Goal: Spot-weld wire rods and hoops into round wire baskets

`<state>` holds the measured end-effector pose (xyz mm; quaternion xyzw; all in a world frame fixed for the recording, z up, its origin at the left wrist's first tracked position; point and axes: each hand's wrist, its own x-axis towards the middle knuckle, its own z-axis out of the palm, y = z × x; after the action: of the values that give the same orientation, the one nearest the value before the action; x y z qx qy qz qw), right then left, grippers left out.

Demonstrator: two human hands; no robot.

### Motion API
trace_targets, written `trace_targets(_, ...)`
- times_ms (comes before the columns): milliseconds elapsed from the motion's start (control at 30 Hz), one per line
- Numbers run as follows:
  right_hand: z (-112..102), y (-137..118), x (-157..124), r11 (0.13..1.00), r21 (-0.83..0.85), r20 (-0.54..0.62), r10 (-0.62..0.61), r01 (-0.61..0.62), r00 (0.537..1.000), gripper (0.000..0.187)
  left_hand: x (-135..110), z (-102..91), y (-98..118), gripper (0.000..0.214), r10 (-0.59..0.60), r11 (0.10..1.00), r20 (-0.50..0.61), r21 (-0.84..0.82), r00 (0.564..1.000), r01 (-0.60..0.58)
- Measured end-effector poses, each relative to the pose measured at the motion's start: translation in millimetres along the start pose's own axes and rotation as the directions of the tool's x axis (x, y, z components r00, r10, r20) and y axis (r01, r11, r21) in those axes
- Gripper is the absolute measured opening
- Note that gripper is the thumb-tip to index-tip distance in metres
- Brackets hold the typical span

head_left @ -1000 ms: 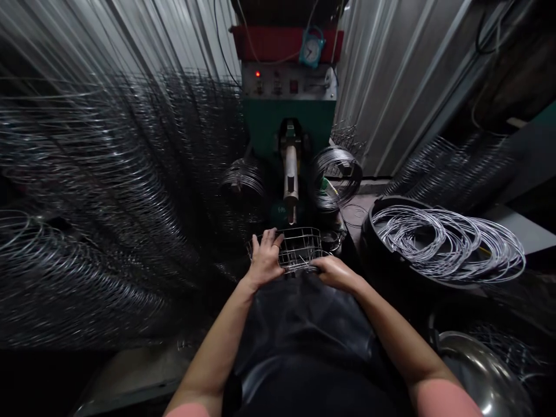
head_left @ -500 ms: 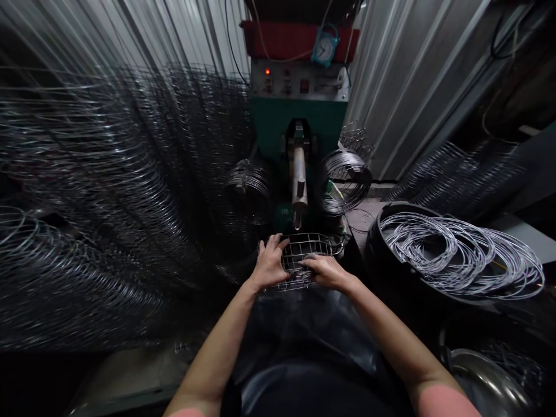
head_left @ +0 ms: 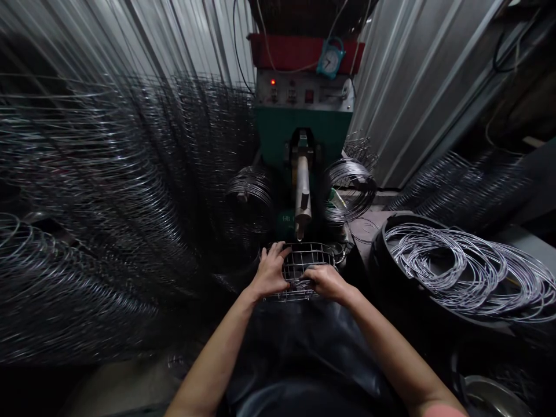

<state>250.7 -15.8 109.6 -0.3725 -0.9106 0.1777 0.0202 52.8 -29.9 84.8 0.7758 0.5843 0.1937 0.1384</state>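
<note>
A wire basket (head_left: 309,252) of crossed metal rods lies in front of me, just below the tip of a machine's metal arm (head_left: 303,191). My left hand (head_left: 271,272) grips the basket's left side, with the fingers over the far part and the thumb toward the middle. My right hand (head_left: 324,280) is closed at the basket's near right part, its fingers pinched together by the wires. Whether a small loose piece sits between those fingers is too dark to tell.
The green machine (head_left: 278,130) stands ahead with a lit red lamp and a small blue clock (head_left: 330,59). Wire coils (head_left: 351,185) flank its arm. Tall stacks of wire rings (head_left: 117,174) crowd the left. A black tub (head_left: 382,255) of wire rings (head_left: 434,258) stands right, above a metal bowl (head_left: 490,394).
The whole view has shifted, so the scene sits slightly lower in the frame. Both hands keep to the basket, and the right hand's fingers have curled slightly.
</note>
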Motion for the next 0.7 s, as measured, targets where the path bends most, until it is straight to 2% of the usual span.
trace_targets(200, -3.2, -1.8, 3.0, 0.999, -0.026, -0.034, 0.033, -0.034, 0.999, 0.028, 3.6, -2.9, -1.5, 0.094, -0.027, 0.999, -0.011, -0.032, 1.0, 0.026)
trace_targets(467, -16.7, 9.4, 24.0, 0.997, -0.063, -0.075, 0.033, -0.038, 0.997, 0.024, 29.8, -5.7, -13.1, 0.091, -0.019, 0.996, -0.029, -0.088, 0.999, 0.017)
trace_targets(700, -10.1, 4.0, 15.9, 0.985, -0.123, -0.116, 0.111, -0.125, 0.987, 0.026, 31.7, -3.6, -13.8, 0.09, -0.034, 0.996, 0.001, -0.086, 0.999, 0.034)
